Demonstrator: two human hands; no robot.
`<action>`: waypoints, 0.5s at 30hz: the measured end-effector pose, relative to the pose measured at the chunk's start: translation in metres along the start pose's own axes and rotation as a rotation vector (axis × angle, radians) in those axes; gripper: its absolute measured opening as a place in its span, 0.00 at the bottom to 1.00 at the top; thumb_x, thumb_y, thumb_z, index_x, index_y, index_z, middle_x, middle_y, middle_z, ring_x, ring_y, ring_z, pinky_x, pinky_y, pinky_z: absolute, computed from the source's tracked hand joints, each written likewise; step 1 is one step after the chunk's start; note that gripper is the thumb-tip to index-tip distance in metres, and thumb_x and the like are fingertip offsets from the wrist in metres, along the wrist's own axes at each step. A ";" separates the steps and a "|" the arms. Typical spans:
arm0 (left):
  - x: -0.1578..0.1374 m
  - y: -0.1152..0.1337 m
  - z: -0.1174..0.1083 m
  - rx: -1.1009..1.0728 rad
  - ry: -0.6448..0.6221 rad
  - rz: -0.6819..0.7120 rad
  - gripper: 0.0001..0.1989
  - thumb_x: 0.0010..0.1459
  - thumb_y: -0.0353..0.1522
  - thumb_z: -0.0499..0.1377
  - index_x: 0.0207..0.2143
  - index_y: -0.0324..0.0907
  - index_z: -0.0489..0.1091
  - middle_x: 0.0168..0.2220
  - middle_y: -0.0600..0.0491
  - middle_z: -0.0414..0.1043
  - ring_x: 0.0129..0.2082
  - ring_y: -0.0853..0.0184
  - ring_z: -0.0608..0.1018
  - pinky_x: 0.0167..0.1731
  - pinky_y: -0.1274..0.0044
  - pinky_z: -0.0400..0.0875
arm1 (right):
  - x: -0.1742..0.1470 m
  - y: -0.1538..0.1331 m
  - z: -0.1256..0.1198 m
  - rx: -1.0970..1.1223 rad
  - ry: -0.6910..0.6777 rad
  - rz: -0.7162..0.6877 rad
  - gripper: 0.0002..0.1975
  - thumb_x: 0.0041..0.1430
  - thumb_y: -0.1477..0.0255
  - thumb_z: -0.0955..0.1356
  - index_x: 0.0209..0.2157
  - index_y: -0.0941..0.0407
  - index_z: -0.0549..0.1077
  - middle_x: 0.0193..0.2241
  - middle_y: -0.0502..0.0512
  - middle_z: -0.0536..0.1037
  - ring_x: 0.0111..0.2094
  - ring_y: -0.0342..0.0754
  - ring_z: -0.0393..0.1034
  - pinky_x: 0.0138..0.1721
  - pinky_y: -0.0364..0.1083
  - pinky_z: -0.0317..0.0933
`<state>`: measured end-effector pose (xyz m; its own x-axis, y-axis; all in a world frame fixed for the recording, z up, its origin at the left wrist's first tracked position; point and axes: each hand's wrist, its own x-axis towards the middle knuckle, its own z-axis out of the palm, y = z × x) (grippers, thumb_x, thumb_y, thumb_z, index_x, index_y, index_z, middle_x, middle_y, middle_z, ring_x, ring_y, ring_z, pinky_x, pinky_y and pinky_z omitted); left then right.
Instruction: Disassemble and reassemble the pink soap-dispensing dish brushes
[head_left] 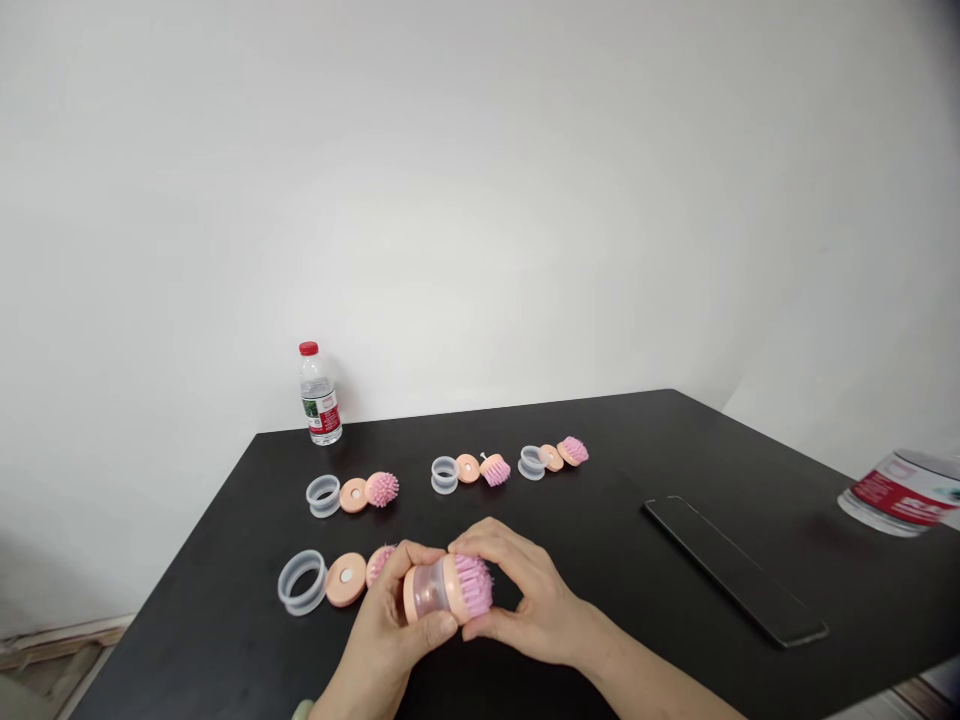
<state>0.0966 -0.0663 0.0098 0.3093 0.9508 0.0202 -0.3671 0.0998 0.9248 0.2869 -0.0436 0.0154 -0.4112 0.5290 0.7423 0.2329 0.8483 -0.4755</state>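
Note:
Between my two hands, just above the front of the table, is a dish brush (433,592) with a clear middle, peach ends and pink bristles pointing right. My left hand (397,612) wraps its body and peach end. The fingers of my right hand (519,590) close around the bristle end. Just behind my left hand lie a clear ring (303,583), a peach disc (346,579) and a pink bristle head (379,561), which the hand partly hides. Farther back are a similar ring (324,496), disc (354,495) and bristle head (382,489).
Two more sets, with clear rings (445,475) (532,462), lie farther back on the black table (600,520). A water bottle (321,395) stands at the back left corner. On the right are a flat black strip (735,570) and another bottle (904,492), cut off by the view.

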 end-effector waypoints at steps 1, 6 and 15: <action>0.000 0.000 0.000 0.001 0.004 -0.001 0.23 0.42 0.42 0.74 0.39 0.45 0.74 0.34 0.54 0.73 0.34 0.65 0.70 0.36 0.75 0.64 | 0.000 0.000 0.000 0.000 0.000 0.004 0.27 0.60 0.52 0.70 0.53 0.55 0.69 0.40 0.58 0.78 0.39 0.51 0.73 0.40 0.49 0.71; 0.000 0.001 -0.001 0.039 -0.021 -0.033 0.23 0.43 0.41 0.74 0.40 0.46 0.74 0.36 0.54 0.74 0.35 0.65 0.72 0.37 0.74 0.66 | 0.000 0.001 -0.002 -0.010 -0.020 -0.018 0.24 0.61 0.56 0.71 0.53 0.54 0.69 0.41 0.58 0.79 0.41 0.51 0.74 0.42 0.50 0.71; 0.000 0.002 -0.002 0.006 -0.111 -0.110 0.22 0.46 0.42 0.73 0.41 0.44 0.72 0.34 0.54 0.71 0.34 0.66 0.69 0.38 0.74 0.63 | 0.003 -0.004 -0.004 -0.042 -0.073 -0.112 0.16 0.68 0.60 0.66 0.51 0.56 0.69 0.41 0.61 0.78 0.41 0.52 0.73 0.41 0.51 0.71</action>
<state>0.0940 -0.0655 0.0108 0.4427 0.8958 -0.0394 -0.3210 0.1994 0.9259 0.2885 -0.0457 0.0216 -0.4994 0.4292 0.7526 0.2184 0.9030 -0.3701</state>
